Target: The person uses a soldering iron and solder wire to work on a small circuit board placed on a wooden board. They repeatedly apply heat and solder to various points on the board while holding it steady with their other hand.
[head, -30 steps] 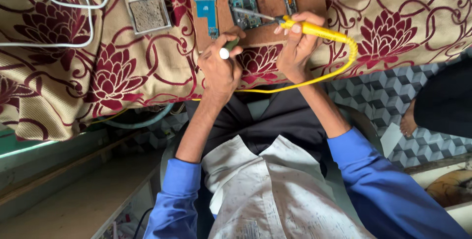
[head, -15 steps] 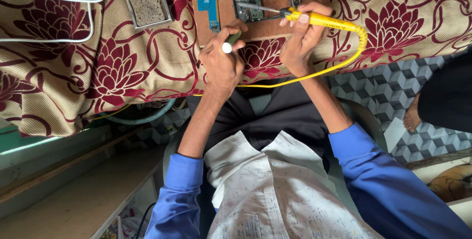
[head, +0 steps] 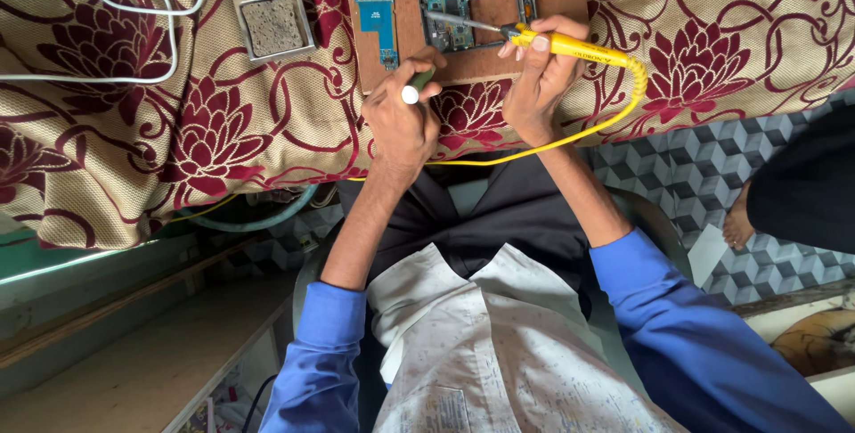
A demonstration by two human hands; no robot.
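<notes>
Yellow soldering iron in right hand (tip on phone board).

A yellow soldering iron lies tilted, its tip over an opened phone.

Bench layout: work board at top centre of cloth-covered table, both hands at its near edge.

The board lies on the tablecloth; an opened phone frame sits on it, with a narrow circuit board at the board's left edge. The right hand holds a soldering iron, tip over the phone frame; its cable loops right, then back along the table's near edge. The left hand, left of the right hand, grips a small tool. A tray lies further left, a cord beyond it. Another person's foot rests on the floor, far right.
</notes>
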